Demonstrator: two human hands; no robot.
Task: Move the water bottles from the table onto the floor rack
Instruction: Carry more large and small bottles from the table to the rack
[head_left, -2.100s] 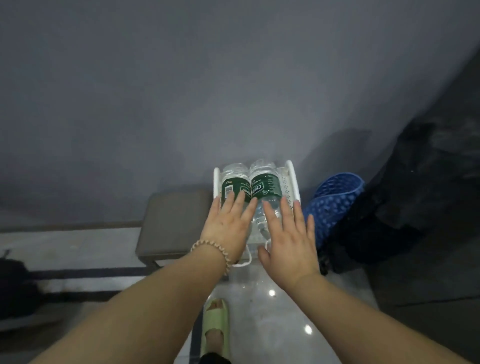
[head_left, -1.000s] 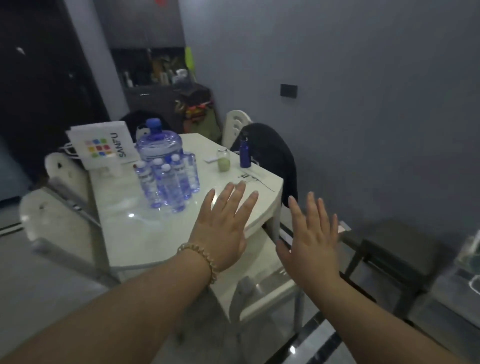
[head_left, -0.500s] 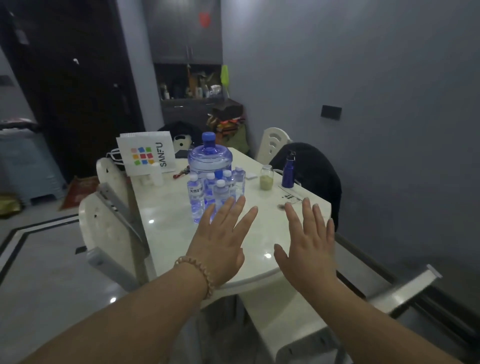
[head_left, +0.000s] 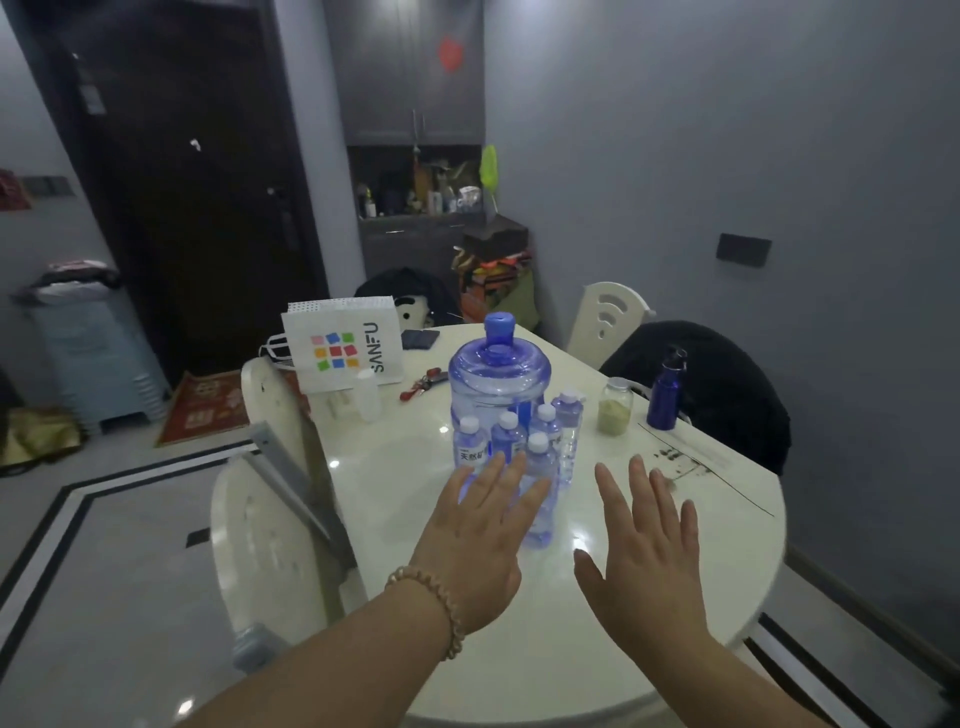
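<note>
Several small clear water bottles (head_left: 506, 439) with white caps stand clustered on the white round table (head_left: 405, 467), in front of a large blue water jug (head_left: 498, 376). My left hand (head_left: 480, 540), with a bead bracelet at the wrist, is stretched out with straight fingers just in front of the nearest bottle (head_left: 540, 493) and partly hides it. My right hand (head_left: 647, 551) hovers over the table to the right of the bottles, fingers spread, holding nothing. The floor rack is out of view.
A white paper bag (head_left: 345, 351), a small white bottle (head_left: 366, 395), keys (head_left: 423, 387), a jar of green powder (head_left: 615, 405) and a dark blue flask (head_left: 665, 392) sit on the table. White chairs (head_left: 270, 525) stand at the left; a chair with a black coat (head_left: 711, 384) at the right.
My view swung from the floor rack, where both hands rested on two green-labelled bottles, to the table. Both empty hands have moved closer to the bottle cluster.
</note>
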